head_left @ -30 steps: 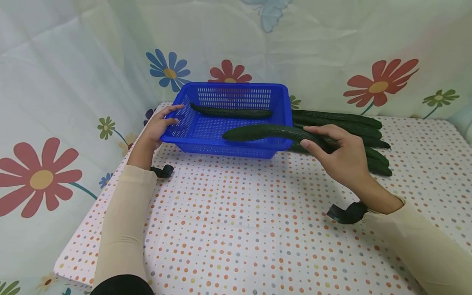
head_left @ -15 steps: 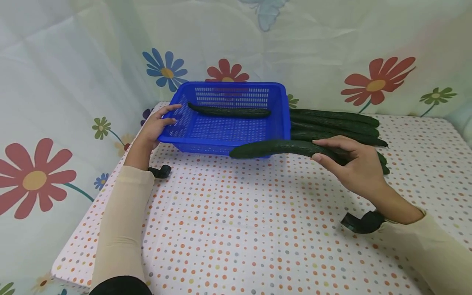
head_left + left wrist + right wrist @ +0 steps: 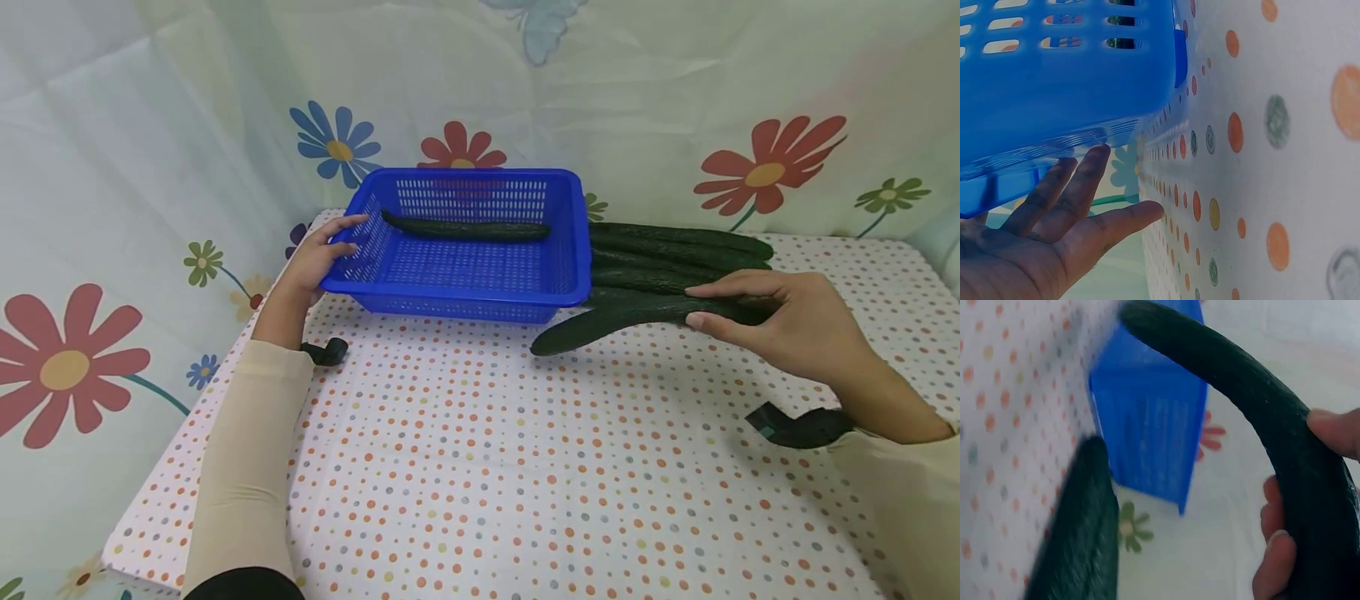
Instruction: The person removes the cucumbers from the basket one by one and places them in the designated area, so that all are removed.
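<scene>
My right hand [image 3: 802, 325] grips a long, curved dark green cucumber [image 3: 615, 321] near its right end, thumb on one side and fingers on the other. The cucumber points left, its tip low in front of the blue basket's right corner. In the right wrist view, the held cucumber [image 3: 1254, 381] is apart from another cucumber [image 3: 1079, 537] on the table. My left hand [image 3: 315, 258] is at the left side of the blue plastic basket [image 3: 450, 293]. Its fingers are fairly straight and touch the basket in the left wrist view. One cucumber [image 3: 473, 230] lies inside along the back wall.
Several more cucumbers [image 3: 675, 242] lie side by side right of the basket, partly hidden by my right hand and the held one. A dotted cloth covers the table [image 3: 450, 467]. A flower-printed curtain [image 3: 637, 108] hangs close behind.
My right hand has carried the held cucumber rightward, away from over the basket, and down toward the cucumbers at the right. My left hand stays at the basket's left side.
</scene>
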Tool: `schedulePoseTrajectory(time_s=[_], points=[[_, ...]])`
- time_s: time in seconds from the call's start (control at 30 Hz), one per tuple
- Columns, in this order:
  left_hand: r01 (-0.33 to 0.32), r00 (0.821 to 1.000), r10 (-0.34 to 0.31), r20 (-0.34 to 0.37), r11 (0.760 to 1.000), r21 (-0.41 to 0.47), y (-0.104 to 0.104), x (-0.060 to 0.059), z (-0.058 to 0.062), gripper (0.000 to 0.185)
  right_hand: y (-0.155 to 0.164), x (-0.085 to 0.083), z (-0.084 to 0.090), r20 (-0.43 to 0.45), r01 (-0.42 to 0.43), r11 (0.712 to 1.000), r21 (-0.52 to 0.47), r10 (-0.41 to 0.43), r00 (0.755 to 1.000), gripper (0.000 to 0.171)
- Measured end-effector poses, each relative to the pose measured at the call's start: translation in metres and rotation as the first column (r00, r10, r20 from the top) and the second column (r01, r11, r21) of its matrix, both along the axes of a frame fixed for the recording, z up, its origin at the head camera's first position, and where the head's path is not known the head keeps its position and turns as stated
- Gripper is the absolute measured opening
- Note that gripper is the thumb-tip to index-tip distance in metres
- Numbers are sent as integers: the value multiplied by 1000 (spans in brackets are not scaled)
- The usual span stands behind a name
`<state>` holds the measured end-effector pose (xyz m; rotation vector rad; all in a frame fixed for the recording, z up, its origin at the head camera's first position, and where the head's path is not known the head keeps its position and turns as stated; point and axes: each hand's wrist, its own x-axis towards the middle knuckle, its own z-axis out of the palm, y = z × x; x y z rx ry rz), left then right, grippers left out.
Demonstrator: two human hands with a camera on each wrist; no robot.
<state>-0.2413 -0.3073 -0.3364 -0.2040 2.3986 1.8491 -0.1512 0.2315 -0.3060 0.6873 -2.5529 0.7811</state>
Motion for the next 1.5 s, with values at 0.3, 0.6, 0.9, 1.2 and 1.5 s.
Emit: schedulePoseTrajectory(time_s=[0.3, 0.6, 0.9, 1.2, 1.5], points=[[10, 1000, -10, -4, 1000, -11, 0, 0, 1, 42, 21, -10, 3, 84, 181, 980, 87, -189, 978, 39], [4, 1000, -4, 13, 1000, 8, 1, 1, 2, 42, 23, -13, 0, 166, 223, 955, 195, -256, 952, 47], [-15, 1000, 15, 19, 1000, 5, 2, 2, 4, 41, 26, -13, -4, 248, 188, 918, 350, -284, 926, 48], [-15, 1000, 15, 12, 1000, -5, 2, 2, 3, 42, 24, -21, -16, 378, 127, 905, 406, -293, 878, 47], [-10, 1000, 10, 8, 1000, -10, 3, 3, 4, 42, 27, -30, -26, 415, 97, 917, 387, -267, 870, 43]])
